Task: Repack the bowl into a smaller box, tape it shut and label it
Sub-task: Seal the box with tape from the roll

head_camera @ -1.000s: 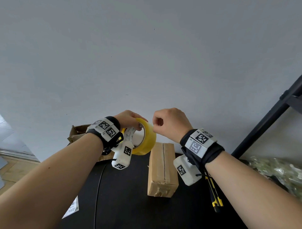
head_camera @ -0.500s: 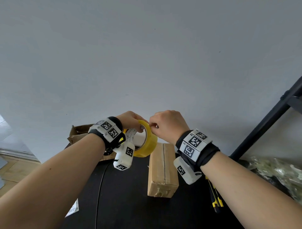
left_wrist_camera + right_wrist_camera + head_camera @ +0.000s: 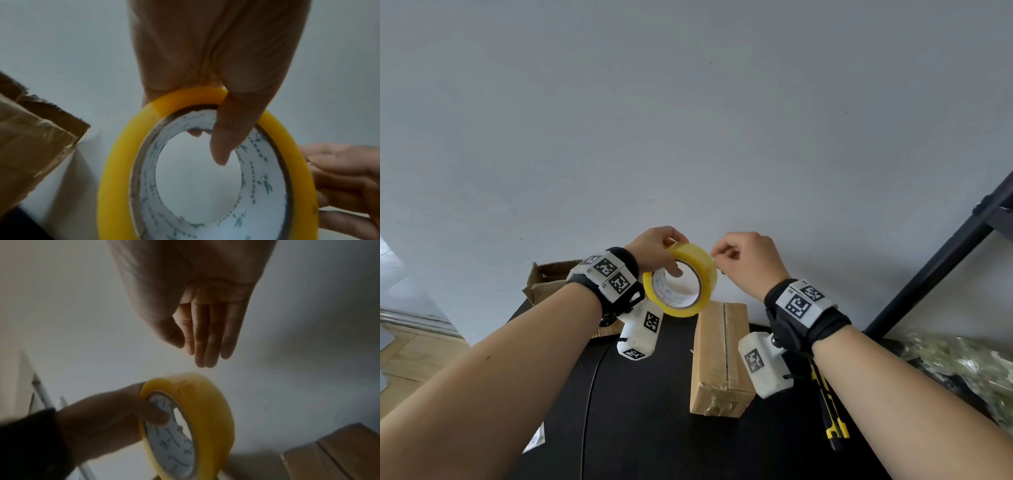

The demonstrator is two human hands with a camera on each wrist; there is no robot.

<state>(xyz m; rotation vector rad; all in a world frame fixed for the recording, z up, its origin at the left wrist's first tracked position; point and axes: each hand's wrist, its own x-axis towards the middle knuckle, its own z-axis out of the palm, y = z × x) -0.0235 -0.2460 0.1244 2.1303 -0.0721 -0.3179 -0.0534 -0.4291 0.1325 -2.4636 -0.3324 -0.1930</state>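
Observation:
My left hand (image 3: pixel 654 250) holds up a yellow roll of clear tape (image 3: pixel 705 274), thumb (image 3: pixel 224 138) hooked through its white core and fingers over the top rim. My right hand (image 3: pixel 717 257) is at the roll's right edge. Its fingers are curled, and thumb and forefinger tips meet on the roll's outer face (image 3: pixel 207 402). The loose tape end itself is too clear to see. Below the hands, a small brown box (image 3: pixel 710 356) lies closed on the black table (image 3: pixel 647 411), with tape along its seam and over its near end. The bowl is not in view.
A larger open cardboard box (image 3: pixel 548 281) stands at the table's back left. A yellow-and-black utility knife (image 3: pixel 832 414) lies under my right forearm. Crumpled plastic wrap (image 3: pixel 962 370) and a black shelf post (image 3: pixel 945 260) are at the right. A white paper (image 3: pixel 534 440) lies near left.
My right hand came in from a small gap, touched the roll, and now sits at its right edge. The left hand raised and turned the roll so its core faces me more.

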